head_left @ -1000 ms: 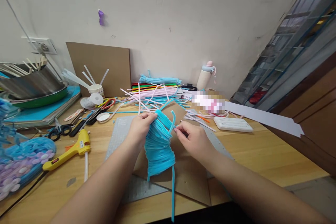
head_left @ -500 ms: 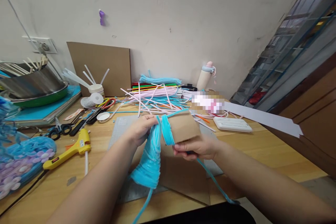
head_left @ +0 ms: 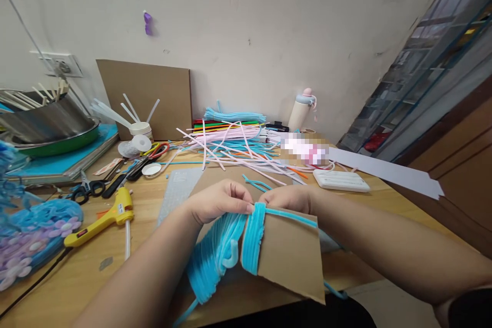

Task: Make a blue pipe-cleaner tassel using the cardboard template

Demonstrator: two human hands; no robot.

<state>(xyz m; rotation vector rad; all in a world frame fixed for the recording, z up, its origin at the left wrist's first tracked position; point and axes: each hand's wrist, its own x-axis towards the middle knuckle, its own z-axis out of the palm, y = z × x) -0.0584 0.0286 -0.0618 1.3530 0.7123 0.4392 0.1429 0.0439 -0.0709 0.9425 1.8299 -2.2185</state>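
A brown cardboard piece (head_left: 290,256) has a band of bright blue pipe cleaner (head_left: 253,241) wound round its left end. One strand of it runs along the cardboard's top edge. My left hand (head_left: 225,199) is closed, thumb and fingers pinching the top of this band. My right hand (head_left: 288,198) is closed behind the cardboard's top edge, at the pipe cleaner; its fingertips are mostly hidden. Left of the band, below my left hand, hangs a blue-wrapped flared form (head_left: 209,261) with a curled end sticking out. A loose blue tail trails below it.
A yellow glue gun (head_left: 102,220) and scissors (head_left: 88,188) lie at left, near a blue piece with flowers (head_left: 42,230). Pink and blue pipe cleaners (head_left: 230,138) are piled behind my hands. A bottle (head_left: 301,113) and a white case (head_left: 341,181) stand at right.
The cardboard has turned and come lower, showing more of its broad face. My right hand has gone from its lower edge to behind the top edge, beside my left hand.
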